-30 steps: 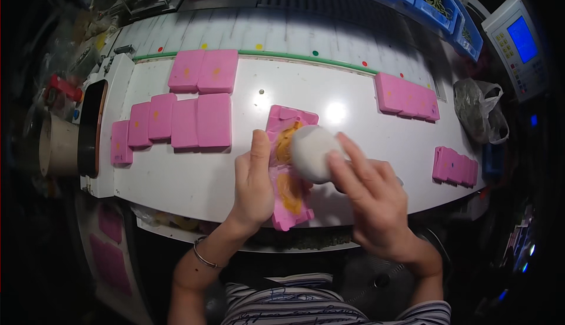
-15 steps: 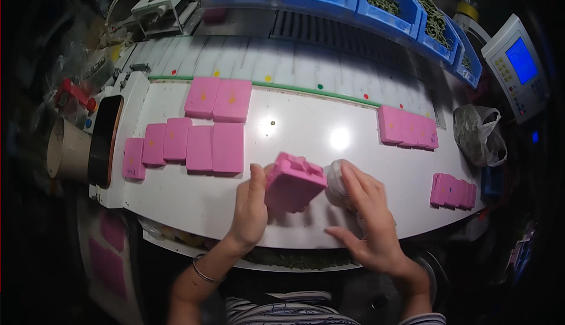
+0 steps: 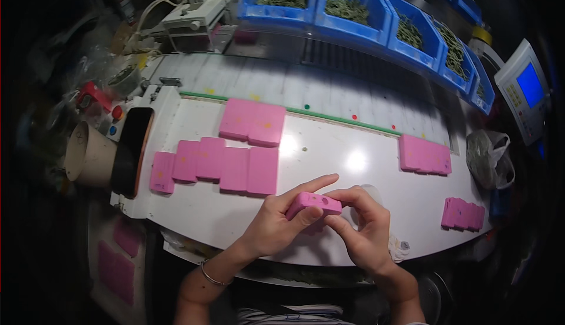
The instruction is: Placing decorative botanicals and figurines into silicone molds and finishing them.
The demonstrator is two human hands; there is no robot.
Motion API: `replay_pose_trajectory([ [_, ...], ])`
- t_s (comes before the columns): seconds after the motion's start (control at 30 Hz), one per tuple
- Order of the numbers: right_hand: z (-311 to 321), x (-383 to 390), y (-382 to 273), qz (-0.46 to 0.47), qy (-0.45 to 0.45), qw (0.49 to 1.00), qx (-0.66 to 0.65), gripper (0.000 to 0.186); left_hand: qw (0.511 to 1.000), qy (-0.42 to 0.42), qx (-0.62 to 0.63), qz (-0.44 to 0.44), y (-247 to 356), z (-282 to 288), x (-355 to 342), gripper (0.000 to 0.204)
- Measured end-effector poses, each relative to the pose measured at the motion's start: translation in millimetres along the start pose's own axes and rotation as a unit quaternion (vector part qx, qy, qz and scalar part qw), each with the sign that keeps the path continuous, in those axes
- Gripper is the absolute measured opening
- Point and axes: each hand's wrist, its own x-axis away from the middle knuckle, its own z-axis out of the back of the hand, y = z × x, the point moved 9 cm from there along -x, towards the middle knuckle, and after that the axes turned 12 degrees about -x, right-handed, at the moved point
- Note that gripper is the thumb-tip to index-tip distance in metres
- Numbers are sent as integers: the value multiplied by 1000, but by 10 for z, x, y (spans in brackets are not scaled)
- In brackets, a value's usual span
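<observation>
Above the front of the white table, my left hand [image 3: 271, 228] grips a pink rubber mold [image 3: 325, 204], a thick rectangular block with a round hole in its narrow side. My left thumb presses on the near face while the index finger stretches out behind. At the mold's right end, my right hand [image 3: 369, 231] pinches with bent thumb and index finger; its other fingers curl. Partly hidden behind the right hand is a round whitish thing [image 3: 372, 195]. Crumpled white material [image 3: 399, 248] lies by the right wrist.
More pink molds [image 3: 235, 169] lie at the left, and others [image 3: 425, 155] at the right. Blue bins [image 3: 353, 16] of greenish pieces hang across the back. A dark phone [image 3: 132, 151] and beige cup [image 3: 88, 154] stand left; a plastic bag [image 3: 489, 157] and screened device [image 3: 524, 89] are right.
The mold has been turned so its narrow side with the hole faces up. My right hand has come from the round whitish thing to the mold's right end. The view has shifted.
</observation>
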Motion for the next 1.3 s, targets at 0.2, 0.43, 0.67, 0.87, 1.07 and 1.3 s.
replay_pose_trajectory([
  [0.2, -320, -262, 151, 7, -13, 1000, -12, 59, 975, 198, -20, 101, 166, 932, -101, 44],
  [0.43, -845, -397, 108, 96, -101, 963, 231, 65, 839, 337, -406, 130, 377, 3153, -657, 43],
  [0.67, -866, -396, 273, 71, -127, 944, 296, 72, 683, 412, -584, 151, 619, 3589, -893, 43],
  [0.87, -877, -409, 342, 66, -108, 953, 276, 75, 683, 378, -610, 136, 595, 3433, -987, 37],
  [1.07, -817, -466, 276, 59, -109, 974, 190, 71, 655, 364, -653, 107, 442, 3360, -1132, 35],
  [1.3, -474, -975, 398, 95, 37, 979, 176, 70, 556, 336, -753, 100, 555, 3007, -1061, 42],
])
